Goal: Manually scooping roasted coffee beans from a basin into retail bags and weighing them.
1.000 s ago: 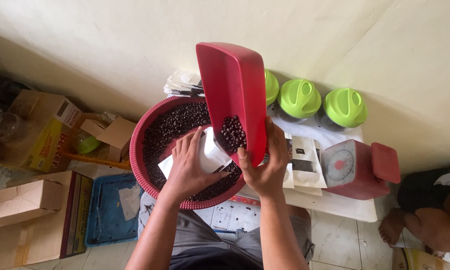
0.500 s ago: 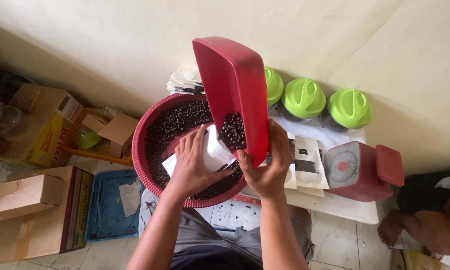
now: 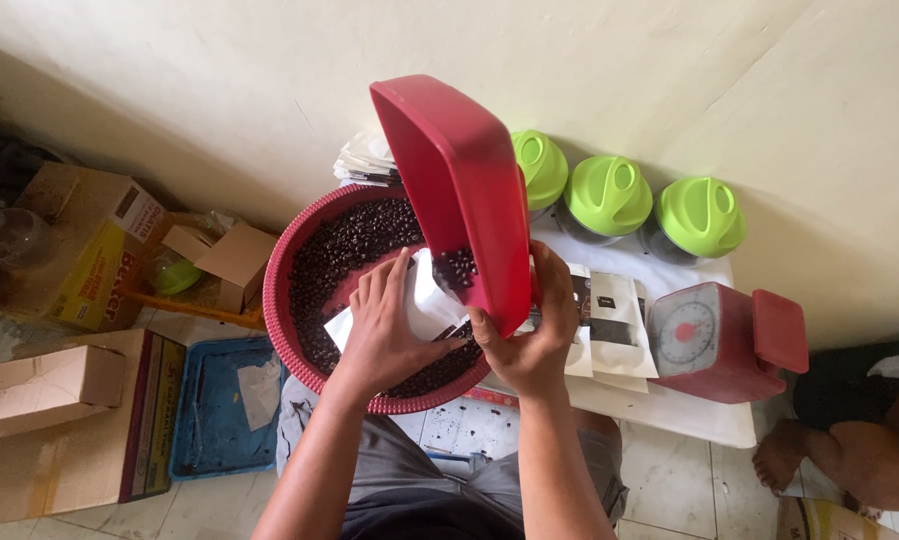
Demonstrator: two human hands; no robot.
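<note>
My right hand (image 3: 534, 345) grips the lower end of a red rectangular tray (image 3: 459, 190), tilted steeply so dark coffee beans (image 3: 457, 268) gather at its bottom edge. My left hand (image 3: 387, 325) holds a white pouch (image 3: 427, 300) open just under that edge. Both hands hover over a round red basket (image 3: 287, 300) filled with more dark beans (image 3: 344, 250).
Three green-lidded jars (image 3: 609, 195) stand by the wall. White packets (image 3: 609, 325) and a red kitchen scale (image 3: 714, 340) lie on a white board to the right. Cardboard boxes (image 3: 79, 250) and a blue tray (image 3: 219, 410) sit left. Another person's foot (image 3: 799, 450) is at lower right.
The red tray has tipped a little steeper and the beans have slid further down toward the pouch. Both hands stay in place.
</note>
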